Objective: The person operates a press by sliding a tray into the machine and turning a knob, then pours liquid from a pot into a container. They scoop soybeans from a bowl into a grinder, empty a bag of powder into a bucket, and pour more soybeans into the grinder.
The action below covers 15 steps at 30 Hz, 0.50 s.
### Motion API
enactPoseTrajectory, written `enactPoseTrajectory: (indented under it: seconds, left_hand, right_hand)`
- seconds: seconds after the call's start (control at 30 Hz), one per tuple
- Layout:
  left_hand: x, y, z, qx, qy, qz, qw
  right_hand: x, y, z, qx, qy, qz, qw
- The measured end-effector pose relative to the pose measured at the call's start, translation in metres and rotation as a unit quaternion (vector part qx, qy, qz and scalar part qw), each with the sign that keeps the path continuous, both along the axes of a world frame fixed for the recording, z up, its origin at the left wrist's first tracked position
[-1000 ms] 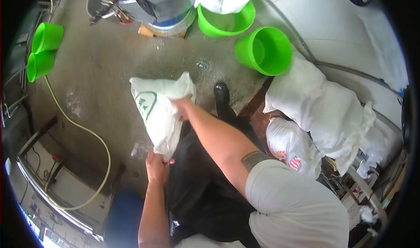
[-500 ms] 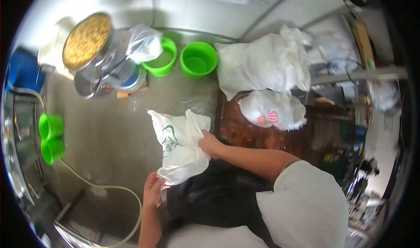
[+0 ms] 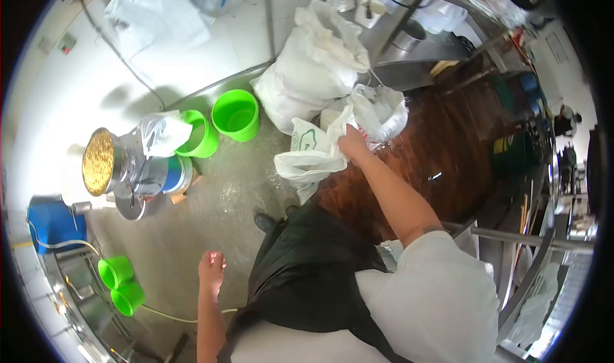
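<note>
My right hand (image 3: 354,144) grips a white plastic bag (image 3: 309,165) with green print by its upper edge. The bag hangs loosely above the floor, its lower part sagging to the left. Just behind it stands an open white sack (image 3: 378,115) with red print, partly covered by my hand and the bag. My left hand (image 3: 212,272) is off the bag, low over the floor at the left. Its fingers are curled in; a pinkish spot shows at the fingertips, too bright to make out.
A large white sack (image 3: 313,65) leans by the wall beside green buckets (image 3: 235,115). Further left, a metal pot of yellow grains (image 3: 98,161) sits above other metal vessels. Green buckets (image 3: 126,297) and a hose (image 3: 167,314) lie at lower left; a metal table (image 3: 416,69) stands upper right.
My left hand has let go of the plastic bag and moved away from it. My right hand has carried the bag forward to the open white sack. The view has turned right.
</note>
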<state>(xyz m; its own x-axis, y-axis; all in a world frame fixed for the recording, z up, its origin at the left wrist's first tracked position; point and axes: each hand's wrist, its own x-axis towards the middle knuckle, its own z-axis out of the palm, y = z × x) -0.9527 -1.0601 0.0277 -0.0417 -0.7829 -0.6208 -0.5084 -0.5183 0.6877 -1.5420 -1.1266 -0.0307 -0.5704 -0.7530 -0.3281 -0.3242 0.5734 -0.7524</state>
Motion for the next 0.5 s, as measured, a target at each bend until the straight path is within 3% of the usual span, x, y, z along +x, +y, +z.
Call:
enactPoseTrajectory:
  seconds: [0.03,0.1,0.17,0.23,0.27,0.33,0.4,0.5]
  left_hand:
    - [-0.005,-0.003,0.002,-0.019,-0.012,-0.005,1.0]
    - [-0.009,0.005,-0.006,-0.01,-0.024,-0.027,0.999]
    - [-0.003,0.017,-0.029,-0.002,-0.036,-0.032,0.999]
    - [0.024,0.034,-0.053,0.018,-0.077,-0.119,0.99]
    - [0.046,0.045,-0.063,0.019,-0.082,-0.121,0.989]
    - [0.071,0.062,-0.079,0.084,-0.189,-0.146,0.967]
    - [0.056,0.066,-0.029,0.066,-0.309,-0.251,0.915]
    - [0.135,0.088,-0.09,0.031,-0.34,-0.324,0.882]
  right_hand:
    - [-0.021,0.022,-0.016,-0.007,0.001,-0.014,1.0]
    - [-0.062,0.08,-0.072,0.123,0.075,0.077,0.987]
    - [-0.075,0.147,-0.149,0.133,0.104,-0.024,0.985]
    - [-0.076,0.18,-0.167,0.087,-0.136,-0.138,0.977]
    - [-0.07,0.183,-0.147,0.088,-0.141,-0.139,0.976]
    - [-0.073,0.187,-0.076,-0.068,-0.329,-0.277,0.9]
    - [-0.104,0.19,-0.06,-0.18,-0.376,-0.326,0.849]
    - [-0.138,0.191,0.025,-0.252,-0.386,-0.381,0.802]
